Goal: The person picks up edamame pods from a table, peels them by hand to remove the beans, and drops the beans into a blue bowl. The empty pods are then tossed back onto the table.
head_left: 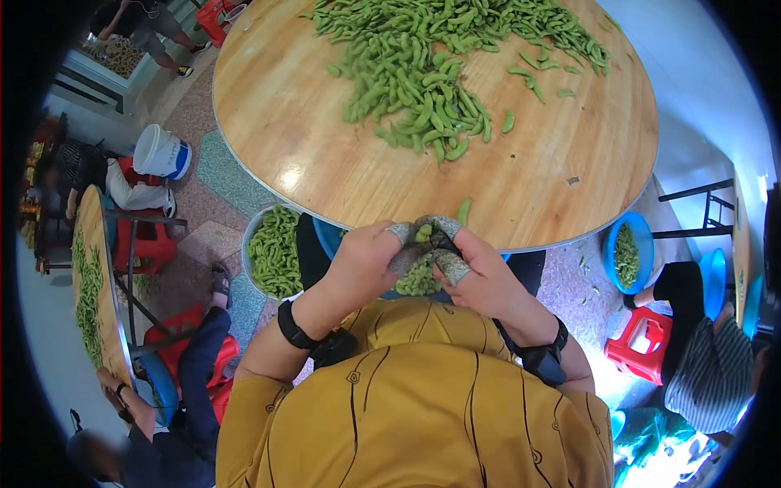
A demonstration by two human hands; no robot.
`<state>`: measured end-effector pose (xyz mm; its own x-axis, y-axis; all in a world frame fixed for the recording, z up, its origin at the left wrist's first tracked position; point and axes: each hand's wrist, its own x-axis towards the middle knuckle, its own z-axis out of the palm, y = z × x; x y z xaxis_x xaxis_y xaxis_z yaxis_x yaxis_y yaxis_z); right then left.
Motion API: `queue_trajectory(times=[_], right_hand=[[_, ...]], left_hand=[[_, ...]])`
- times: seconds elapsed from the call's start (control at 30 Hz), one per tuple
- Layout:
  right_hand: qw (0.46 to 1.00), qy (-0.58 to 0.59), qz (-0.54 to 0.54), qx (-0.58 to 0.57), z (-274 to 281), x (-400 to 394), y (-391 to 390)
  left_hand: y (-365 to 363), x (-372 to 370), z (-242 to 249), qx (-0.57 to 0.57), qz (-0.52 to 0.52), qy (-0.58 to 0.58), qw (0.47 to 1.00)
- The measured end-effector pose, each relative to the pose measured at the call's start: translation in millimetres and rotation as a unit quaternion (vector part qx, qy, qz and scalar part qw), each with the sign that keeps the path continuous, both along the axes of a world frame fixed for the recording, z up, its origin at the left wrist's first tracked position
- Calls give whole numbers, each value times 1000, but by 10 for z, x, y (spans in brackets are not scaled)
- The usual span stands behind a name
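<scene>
Both of my hands meet at the near edge of a round wooden table (301, 122), their fingertips wrapped in grey coverings. My left hand (370, 252) and my right hand (476, 268) pinch a green pod (424, 233) between them. Below the fingers, shelled green beans (417, 281) lie in a container in my lap, mostly hidden by my hands. One loose pod (464, 212) rests on the table edge just beyond my right hand. A large pile of green pods (407, 65) covers the far middle of the table.
A basin of pods (275, 252) stands on the floor at left. At right are a blue basin (627, 252) and a red stool (640, 346). A white bucket (163, 152), another table with pods (106, 285) and several seated people are around.
</scene>
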<state>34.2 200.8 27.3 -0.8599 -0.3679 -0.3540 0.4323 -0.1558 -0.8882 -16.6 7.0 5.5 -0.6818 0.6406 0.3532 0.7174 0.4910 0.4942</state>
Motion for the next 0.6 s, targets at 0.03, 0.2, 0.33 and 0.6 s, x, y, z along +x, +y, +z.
queue_trajectory(times=[0.03,0.2,0.33,0.6], right_hand=[[999,-43,7,-25,30,-1,36],[965,-185,20,-182,116,18,205],[952,234,-81,183,-307,48,99],[943,201,29,265,-210,57,25]], left_hand=[[-3,33,95,100,-4,-240,966],[-91,45,9,370,-95,-715,586],[-66,82,90,233,-29,-624,745],[-145,192,32,191,-68,-618,759]])
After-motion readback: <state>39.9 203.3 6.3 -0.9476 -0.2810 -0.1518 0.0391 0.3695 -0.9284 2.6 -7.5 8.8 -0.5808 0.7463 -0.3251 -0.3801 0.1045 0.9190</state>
